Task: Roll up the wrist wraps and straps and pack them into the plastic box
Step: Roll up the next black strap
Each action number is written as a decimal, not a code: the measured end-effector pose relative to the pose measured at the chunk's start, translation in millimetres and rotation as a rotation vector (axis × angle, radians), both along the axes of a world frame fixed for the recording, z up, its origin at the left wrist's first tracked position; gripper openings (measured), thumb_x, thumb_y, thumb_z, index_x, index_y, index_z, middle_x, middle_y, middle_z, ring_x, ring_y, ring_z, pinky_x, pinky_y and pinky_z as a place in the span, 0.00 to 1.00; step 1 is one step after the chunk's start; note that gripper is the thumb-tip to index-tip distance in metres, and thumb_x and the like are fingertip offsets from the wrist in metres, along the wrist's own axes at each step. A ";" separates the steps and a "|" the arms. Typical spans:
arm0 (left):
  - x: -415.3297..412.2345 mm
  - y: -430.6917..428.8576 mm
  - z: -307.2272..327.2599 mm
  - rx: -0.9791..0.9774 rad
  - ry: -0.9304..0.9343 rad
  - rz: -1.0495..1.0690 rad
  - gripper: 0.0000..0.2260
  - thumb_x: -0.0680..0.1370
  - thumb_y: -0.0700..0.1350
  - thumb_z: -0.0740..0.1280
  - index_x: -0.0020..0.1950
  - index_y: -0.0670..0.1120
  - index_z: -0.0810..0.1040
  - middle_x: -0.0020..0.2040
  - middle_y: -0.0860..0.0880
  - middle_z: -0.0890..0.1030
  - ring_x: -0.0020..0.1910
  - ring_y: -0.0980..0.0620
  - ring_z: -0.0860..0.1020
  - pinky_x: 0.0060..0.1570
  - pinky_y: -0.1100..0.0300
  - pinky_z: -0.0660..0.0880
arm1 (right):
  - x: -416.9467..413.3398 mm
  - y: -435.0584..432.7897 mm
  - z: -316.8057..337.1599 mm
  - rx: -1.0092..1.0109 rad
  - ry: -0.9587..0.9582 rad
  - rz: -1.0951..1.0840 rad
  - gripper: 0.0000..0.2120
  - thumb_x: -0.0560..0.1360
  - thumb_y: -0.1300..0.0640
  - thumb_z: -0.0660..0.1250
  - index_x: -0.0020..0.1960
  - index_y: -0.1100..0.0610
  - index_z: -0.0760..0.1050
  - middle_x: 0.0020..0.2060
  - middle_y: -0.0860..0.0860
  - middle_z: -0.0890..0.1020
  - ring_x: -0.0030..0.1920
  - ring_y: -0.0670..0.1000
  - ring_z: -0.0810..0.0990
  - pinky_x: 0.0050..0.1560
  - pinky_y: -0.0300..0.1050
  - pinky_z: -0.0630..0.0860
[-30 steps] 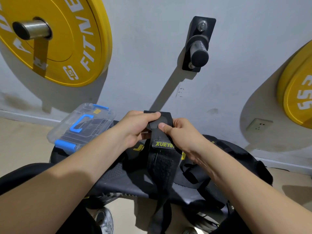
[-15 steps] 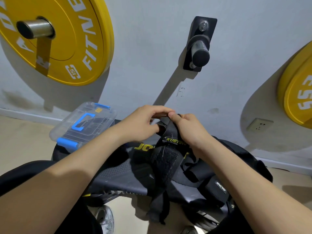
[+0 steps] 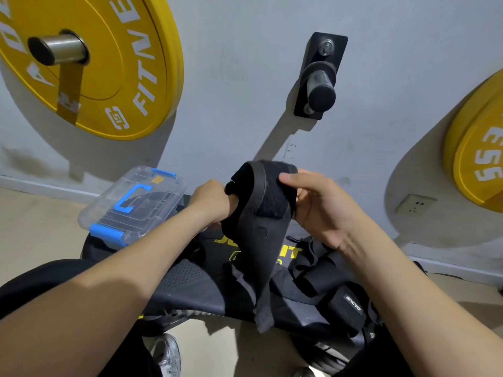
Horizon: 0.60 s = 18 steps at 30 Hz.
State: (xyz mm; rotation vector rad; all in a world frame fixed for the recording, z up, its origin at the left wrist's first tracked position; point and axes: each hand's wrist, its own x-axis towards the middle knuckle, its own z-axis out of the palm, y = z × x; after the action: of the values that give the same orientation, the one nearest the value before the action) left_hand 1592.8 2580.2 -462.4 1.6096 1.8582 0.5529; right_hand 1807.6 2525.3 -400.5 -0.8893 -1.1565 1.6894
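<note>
The left hand (image 3: 215, 198) and right hand (image 3: 324, 210) grip one barely rolled wrap (image 3: 261, 213); other straps (image 3: 326, 281) lie loose; the box (image 3: 130, 202) looks shut.

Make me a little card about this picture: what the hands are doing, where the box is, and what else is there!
left hand: grips one end of the black wrist wrap
right hand: pinches the wrap's other side, thumb on top
wrap: folded over at the top, tail hanging down
box: clear plastic, blue handle, lid on, at the bench's left end
straps: heaped on the bench under the right arm
wall: a yellow weight plate at the left, another at the right, a bare peg between
</note>
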 end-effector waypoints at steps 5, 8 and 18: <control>2.5 -8.4 1.5 -0.246 0.334 -0.289 0.12 0.82 0.42 0.64 0.58 0.35 0.83 0.58 0.35 0.85 0.58 0.36 0.84 0.56 0.48 0.83 | -9.4 9.4 -9.4 0.062 -0.070 -0.088 0.12 0.82 0.69 0.67 0.64 0.68 0.81 0.51 0.61 0.87 0.48 0.56 0.88 0.50 0.49 0.85; -1.2 -11.5 19.5 -0.186 0.266 -0.395 0.05 0.79 0.35 0.65 0.50 0.42 0.80 0.55 0.42 0.85 0.50 0.46 0.81 0.47 0.55 0.77 | -17.1 14.9 -13.8 0.029 -0.096 -0.167 0.12 0.83 0.67 0.67 0.66 0.69 0.80 0.54 0.63 0.87 0.48 0.57 0.88 0.47 0.51 0.86; -14.5 -18.3 57.0 -0.036 -0.440 -0.278 0.08 0.79 0.48 0.78 0.56 0.46 0.89 0.50 0.53 0.90 0.53 0.58 0.87 0.52 0.66 0.79 | -21.6 33.8 -7.0 -0.090 -0.138 -0.195 0.16 0.84 0.50 0.68 0.65 0.61 0.79 0.46 0.57 0.84 0.44 0.55 0.83 0.45 0.46 0.84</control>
State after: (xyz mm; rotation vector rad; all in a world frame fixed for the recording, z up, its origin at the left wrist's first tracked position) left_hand 1578.3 2561.9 -405.4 1.5392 1.2933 0.6796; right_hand 1786.0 2559.1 -407.6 -1.1521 -1.0528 1.5501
